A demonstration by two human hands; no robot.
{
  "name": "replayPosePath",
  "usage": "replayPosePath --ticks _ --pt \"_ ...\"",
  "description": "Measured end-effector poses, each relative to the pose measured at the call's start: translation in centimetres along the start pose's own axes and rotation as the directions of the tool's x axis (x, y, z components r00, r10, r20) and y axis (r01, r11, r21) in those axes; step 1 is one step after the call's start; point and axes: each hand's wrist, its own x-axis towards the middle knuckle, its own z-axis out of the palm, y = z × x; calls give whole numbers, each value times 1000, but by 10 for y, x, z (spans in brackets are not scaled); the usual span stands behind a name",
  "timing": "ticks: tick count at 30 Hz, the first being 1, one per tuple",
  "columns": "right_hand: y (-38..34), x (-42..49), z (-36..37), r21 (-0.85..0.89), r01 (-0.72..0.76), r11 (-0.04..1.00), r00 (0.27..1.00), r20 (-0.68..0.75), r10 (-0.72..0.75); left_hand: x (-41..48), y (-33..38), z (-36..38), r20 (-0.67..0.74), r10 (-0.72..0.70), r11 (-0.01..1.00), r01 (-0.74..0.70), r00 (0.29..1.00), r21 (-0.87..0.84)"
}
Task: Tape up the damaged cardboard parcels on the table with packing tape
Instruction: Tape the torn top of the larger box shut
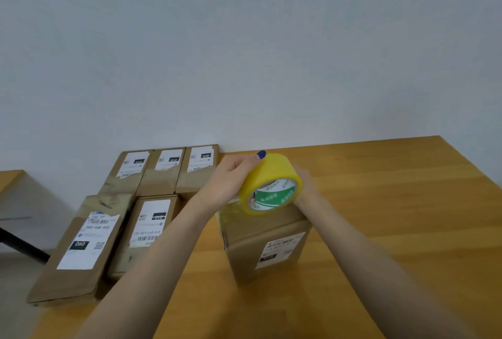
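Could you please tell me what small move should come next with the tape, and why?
Probably pull a short length free from the tape roll and bring it down onto the parcel's top. The left hand and right hand both hold the roll right above the middle parcel, and no loose strip is clearly visible yet.

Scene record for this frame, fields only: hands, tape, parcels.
left hand: grips roll, thumb on top
right hand: behind roll, fingers hidden
roll: yellow, at top edge of parcel; contact unclear
parcel: upright on table, label toward camera
other parcels: five, labelled, grouped at left
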Motion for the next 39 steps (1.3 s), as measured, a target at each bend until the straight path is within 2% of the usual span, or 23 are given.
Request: replayPosePath --ticks 2,4,5,8,10,11,15,18,20,22,23,25,27,30,35,39 --pt "2 9 2 -45 -27 999 999 -33 25 2 7 3 21 103 981 -105 994 164" --pt "3 11 2 -120 -27 992 998 -56 21 3 18 1 81 190 913 -206 978 351" --pt "4 12 1 -152 -13 988 996 -85 0 1 26 -4 84 189 885 -206 978 418" --pt "4 18 2 -242 -29 970 986 -166 -12 -5 34 -33 -6 94 775 -69 996 628" --pt "5 20 6 -282 -17 959 986 -165 -31 -12 32 -52 -35 5 651 23 999 759" --pt "3 20 9 -317 -11 949 986 -162 -43 -15 30 -57 -39 -14 634 39 999 772" --pt "5 24 12 -322 9 947 989 -140 -57 -19 23 -66 -24 -87 770 82 996 633" --pt "10 28 9 -320 8 948 989 -135 -53 -33 16 -72 -37 -126 952 131 991 276" --pt "10 28 10 -327 14 945 991 -121 -57 -44 0 -67 -177 -132 988 144 975 56" --pt "8 27 12 -344 24 939 992 -110 -65 -53 -12 -59 -309 -111 992 86 944 -94" --pt "8 28 13 -356 35 934 991 -107 -78 -53 -17 -58 -330 -64 993 29 942 -112" --pt "9 28 12 -377 50 925 990 -101 -94 -54 -20 -66 -282 3 999 -16 959 -43" --pt "11 30 10 -385 37 922 988 -126 -92 -56 -22 -81 -205 7 996 13 979 93" --pt "14 32 12 -389 21 921 987 -141 -82 -68 -32 -98 -226 -35 973 85 973 214" --pt "15 34 13 -368 40 929 987 -132 -95 -69 -60 -100 -263 -46 955 119 964 272" --pt "15 34 14 -359 31 933 987 -138 -86 -71 -80 -100 -277 -95 968 153 956 198"
